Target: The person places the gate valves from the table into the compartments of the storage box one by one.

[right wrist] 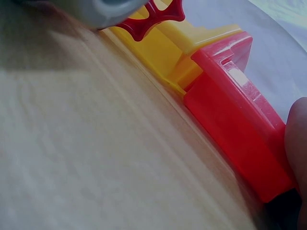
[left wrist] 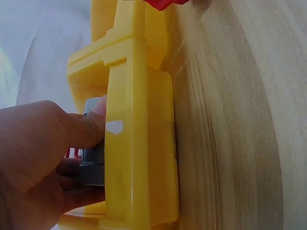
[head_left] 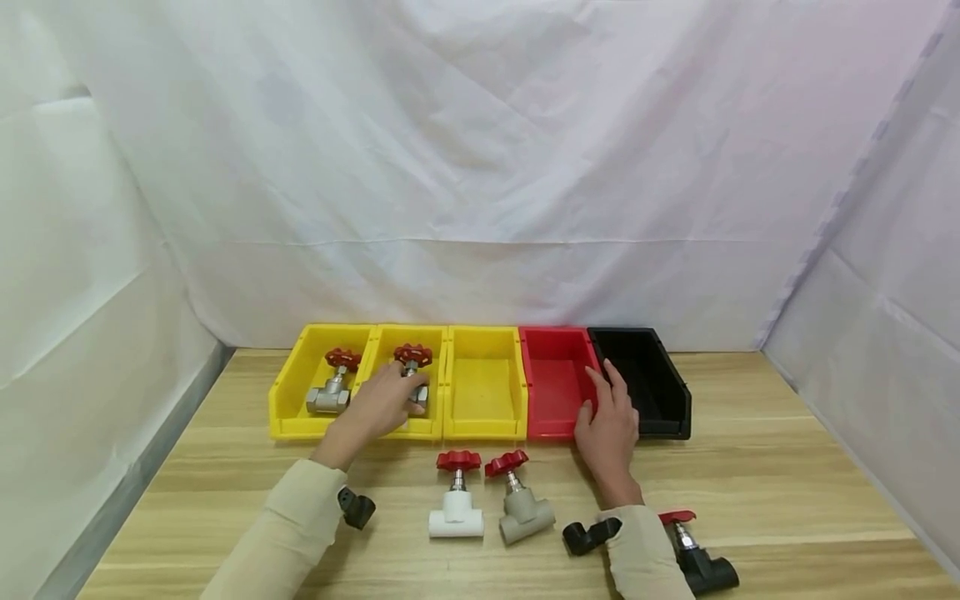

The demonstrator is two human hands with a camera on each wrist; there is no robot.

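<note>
Left hand (head_left: 385, 401) is gripping a metal valve (head_left: 422, 397), thumb and fingers pinching its body, inside yellow bin (head_left: 408, 430) 2 from the left, just left of frame centre. Right hand (head_left: 608, 427) is holding nothing, fingers loosely parted, hovering right of centre by the red bin (head_left: 553, 382) and black bin (head_left: 641, 375); contact, cannot tell. White valve (head_left: 457, 514) and grey valve (head_left: 527, 515) are lying on the desk (head_left: 442, 577), lower centre. Black valve (head_left: 703, 570) is showing lower right.
</note>
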